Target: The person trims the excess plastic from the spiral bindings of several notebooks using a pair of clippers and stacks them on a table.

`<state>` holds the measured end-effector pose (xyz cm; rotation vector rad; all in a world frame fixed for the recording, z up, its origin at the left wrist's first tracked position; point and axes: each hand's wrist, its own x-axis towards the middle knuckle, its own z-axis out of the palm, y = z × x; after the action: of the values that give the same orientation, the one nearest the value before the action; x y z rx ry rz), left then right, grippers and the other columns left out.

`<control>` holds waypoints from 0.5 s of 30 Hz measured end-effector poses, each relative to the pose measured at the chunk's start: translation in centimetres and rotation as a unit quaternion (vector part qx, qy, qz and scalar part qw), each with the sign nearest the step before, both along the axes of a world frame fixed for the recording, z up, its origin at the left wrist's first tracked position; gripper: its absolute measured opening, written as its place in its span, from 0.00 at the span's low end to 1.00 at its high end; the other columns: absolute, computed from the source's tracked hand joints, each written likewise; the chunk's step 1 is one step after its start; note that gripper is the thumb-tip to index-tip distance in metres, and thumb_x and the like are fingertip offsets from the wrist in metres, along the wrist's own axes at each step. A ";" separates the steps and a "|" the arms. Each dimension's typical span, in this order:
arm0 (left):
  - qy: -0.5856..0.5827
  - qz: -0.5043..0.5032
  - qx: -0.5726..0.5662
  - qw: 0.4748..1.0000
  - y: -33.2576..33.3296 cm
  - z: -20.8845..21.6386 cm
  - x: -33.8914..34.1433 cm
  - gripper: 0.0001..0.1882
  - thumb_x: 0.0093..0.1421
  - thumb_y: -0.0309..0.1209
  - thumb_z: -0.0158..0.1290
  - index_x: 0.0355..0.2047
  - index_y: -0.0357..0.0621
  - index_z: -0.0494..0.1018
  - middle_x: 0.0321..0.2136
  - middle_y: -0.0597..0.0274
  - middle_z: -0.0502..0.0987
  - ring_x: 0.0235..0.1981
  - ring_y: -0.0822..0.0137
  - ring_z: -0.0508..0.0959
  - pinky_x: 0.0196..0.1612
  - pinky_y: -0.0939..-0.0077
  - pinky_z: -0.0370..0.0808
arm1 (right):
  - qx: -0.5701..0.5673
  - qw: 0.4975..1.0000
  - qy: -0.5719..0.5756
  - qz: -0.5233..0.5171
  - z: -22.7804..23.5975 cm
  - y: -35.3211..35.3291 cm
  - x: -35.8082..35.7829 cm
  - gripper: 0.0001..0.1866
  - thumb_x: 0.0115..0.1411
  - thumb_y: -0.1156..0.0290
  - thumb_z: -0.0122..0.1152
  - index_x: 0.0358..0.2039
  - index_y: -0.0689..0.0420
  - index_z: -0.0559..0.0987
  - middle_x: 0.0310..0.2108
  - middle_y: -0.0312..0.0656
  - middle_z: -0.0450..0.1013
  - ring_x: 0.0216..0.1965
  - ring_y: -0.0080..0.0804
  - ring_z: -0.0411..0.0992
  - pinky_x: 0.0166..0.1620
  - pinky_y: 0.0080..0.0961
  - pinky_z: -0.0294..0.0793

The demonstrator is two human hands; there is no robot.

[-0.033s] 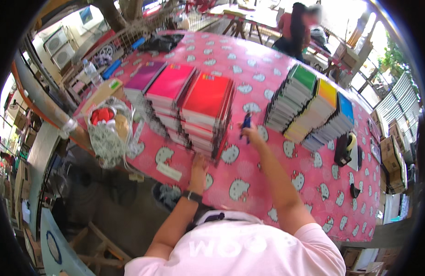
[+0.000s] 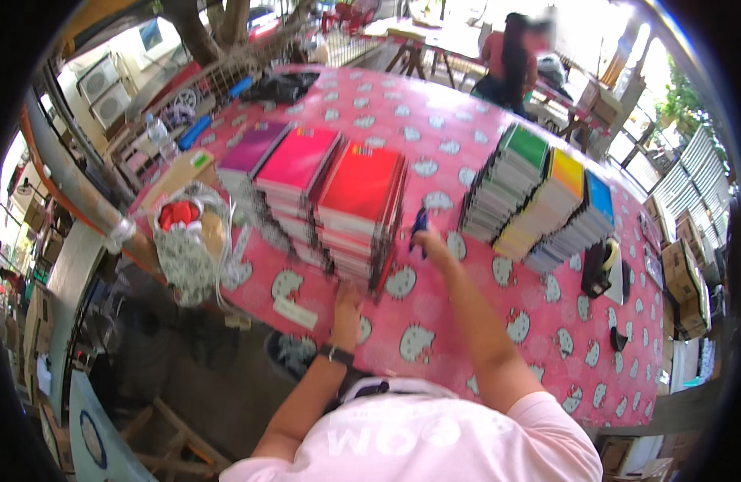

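My left hand (image 2: pixel 348 304), with a dark watch on the wrist, rests at the near foot of a stack of red notebooks (image 2: pixel 361 189). Its fingers reach toward the stack's lower edge and are partly blurred. Just right of that stack, my right hand (image 2: pixel 431 243) is closed around a small dark blue tool (image 2: pixel 419 229), held upright above the tabletop; its exact kind is too blurred to tell. Pink notebooks (image 2: pixel 298 158) and purple notebooks (image 2: pixel 252 147) stand stacked left of the red ones. Further right are stacks of green (image 2: pixel 525 151), yellow (image 2: pixel 565 175) and blue notebooks (image 2: pixel 600 197).
A pink patterned cloth (image 2: pixel 419 341) covers the table. A tape dispenser (image 2: pixel 599 269) lies at the right, a white label strip (image 2: pixel 294 312) near the front edge. At left stands a patterned bag (image 2: pixel 186 265) with red items. Another person (image 2: pixel 511 60) is at the far side.
My right hand has moved slightly left and nearer to me with the blue tool, closer to the red stack. The left hand stays at the stack's foot. The view has tilted a little.
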<state>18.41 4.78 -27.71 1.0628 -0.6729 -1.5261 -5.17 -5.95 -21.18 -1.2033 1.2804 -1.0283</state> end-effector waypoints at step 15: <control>-0.195 -0.069 -0.116 0.972 -1.1 -1.9 -0.9 0.27 0.55 0.28 0.53 0.53 0.33 0.59 0.48 0.47 0.65 0.51 0.53 0.64 0.56 0.64 0.58 | 0.060 0.990 -0.124 0.042 -1.5 1.0 0.0 0.17 0.42 0.81 0.52 0.37 0.59 0.72 0.19 0.32 0.68 0.16 0.20 0.64 0.19 0.18 0.64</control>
<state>17.48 3.64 -29.61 1.1648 -1.1895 -1.3231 -5.20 -4.97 -22.64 -0.9951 1.0724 -0.9924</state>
